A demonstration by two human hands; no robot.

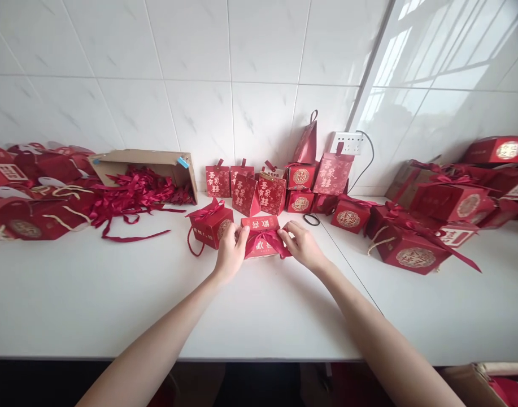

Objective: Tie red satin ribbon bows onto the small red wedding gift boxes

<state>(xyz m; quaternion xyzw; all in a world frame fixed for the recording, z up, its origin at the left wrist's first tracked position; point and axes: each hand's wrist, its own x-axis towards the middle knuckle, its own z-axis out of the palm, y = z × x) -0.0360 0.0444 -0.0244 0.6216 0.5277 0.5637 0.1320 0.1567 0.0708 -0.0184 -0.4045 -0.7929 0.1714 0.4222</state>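
Note:
A red gift box [261,224] with gold lettering stands on the white table in front of me, with a dark red satin ribbon [265,239] tied in a bow across it. At the bow's left side, my left hand [232,249] is closed, thumb and fingers pinching the ribbon. My right hand [301,244] pinches the ribbon on the opposite side. Just left of the box, and close to my left hand, is another red gift box [212,226] with a bow on top and a cord handle hanging down.
A cardboard box [142,158] lies on its side, spilling red ribbons [135,186]. Small red boxes [244,195] line the tiled wall near a power strip [347,142]. Piled red boxes sit at left [42,217] and right [415,257]. A black ring [312,220] lies behind my right hand.

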